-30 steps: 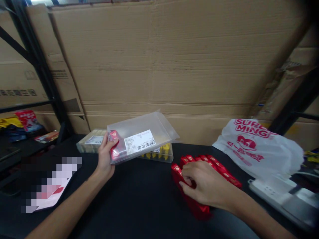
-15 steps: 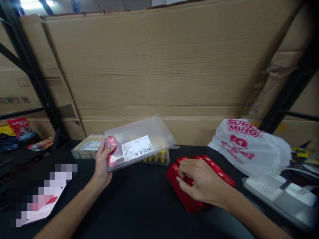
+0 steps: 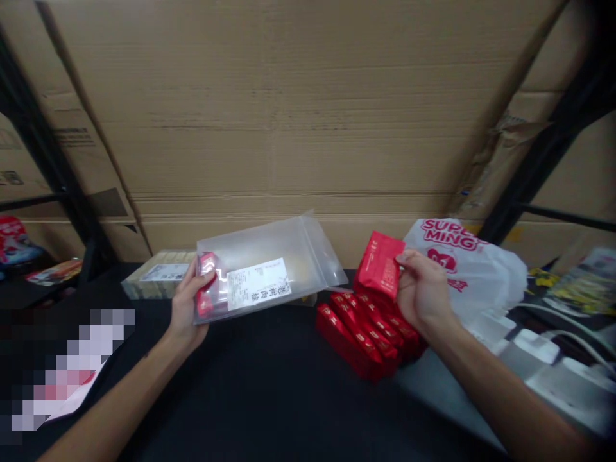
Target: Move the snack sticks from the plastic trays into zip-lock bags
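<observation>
My left hand (image 3: pixel 185 298) is closed on the left end of a clear plastic box (image 3: pixel 264 247) with a white printed label (image 3: pixel 257 283). A red packet (image 3: pixel 206 285) shows through that end, and the box's right end has a raised flap. Between thumb and fingers, my right hand (image 3: pixel 426 285) pinches another red packet (image 3: pixel 379 264), lifted above the table. Below it, several red packets (image 3: pixel 356 333) stand packed side by side on the black surface.
Behind my left hand sits a clear box with pale contents (image 3: pixel 156 276). A white plastic bag (image 3: pixel 491 269) and a white power strip with plugs (image 3: pixel 534 346) are at the right. A cardboard wall (image 3: pixel 298 115) rises behind. A partly blurred white sheet (image 3: pixel 79 391) lies at left.
My right hand has lifted one red packet up from the group and moved right with it. The plastic box in my left hand has shifted slightly left in view as the camera tilted down.
</observation>
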A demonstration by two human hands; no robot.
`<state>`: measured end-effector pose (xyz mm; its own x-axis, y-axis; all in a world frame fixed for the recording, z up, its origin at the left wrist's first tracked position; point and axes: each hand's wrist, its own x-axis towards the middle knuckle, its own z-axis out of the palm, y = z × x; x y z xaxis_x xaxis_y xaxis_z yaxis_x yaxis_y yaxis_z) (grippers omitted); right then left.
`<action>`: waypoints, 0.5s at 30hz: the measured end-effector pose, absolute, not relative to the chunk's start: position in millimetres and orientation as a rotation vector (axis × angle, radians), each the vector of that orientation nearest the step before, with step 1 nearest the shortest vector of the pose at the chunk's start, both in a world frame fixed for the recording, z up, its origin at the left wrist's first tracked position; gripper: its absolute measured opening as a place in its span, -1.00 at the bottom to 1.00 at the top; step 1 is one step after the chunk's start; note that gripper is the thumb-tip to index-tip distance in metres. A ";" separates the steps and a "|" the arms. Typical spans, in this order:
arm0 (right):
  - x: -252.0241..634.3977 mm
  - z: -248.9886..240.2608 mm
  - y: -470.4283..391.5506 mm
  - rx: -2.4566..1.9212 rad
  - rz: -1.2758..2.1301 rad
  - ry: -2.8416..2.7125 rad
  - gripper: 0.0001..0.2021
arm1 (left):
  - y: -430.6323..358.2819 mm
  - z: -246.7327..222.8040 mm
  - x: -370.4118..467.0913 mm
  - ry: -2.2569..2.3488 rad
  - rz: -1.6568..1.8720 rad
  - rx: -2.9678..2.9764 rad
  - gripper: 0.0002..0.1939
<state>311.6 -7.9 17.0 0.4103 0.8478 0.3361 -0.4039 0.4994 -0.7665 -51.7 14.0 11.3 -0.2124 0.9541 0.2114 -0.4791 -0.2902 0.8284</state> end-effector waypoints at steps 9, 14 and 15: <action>297.4 5.2 -10.9 -0.780 1.031 -1.048 -0.82 | 6.4 4.9 -41.0 0.816 1.623 0.952 -0.26; 304.2 12.3 -25.1 -0.694 1.639 -1.266 -0.78 | -2.4 6.7 -36.2 0.814 1.537 0.971 -0.27; 308.1 15.6 -28.5 -0.660 1.776 -1.324 -0.73 | -4.3 7.9 -35.5 0.810 1.523 0.972 -0.27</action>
<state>308.1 -28.5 15.6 -0.5385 0.8408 0.0553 -0.2933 -0.1255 -0.9477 -35.5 -4.3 7.9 -0.0612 0.9864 0.1526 -0.4248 -0.1640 0.8903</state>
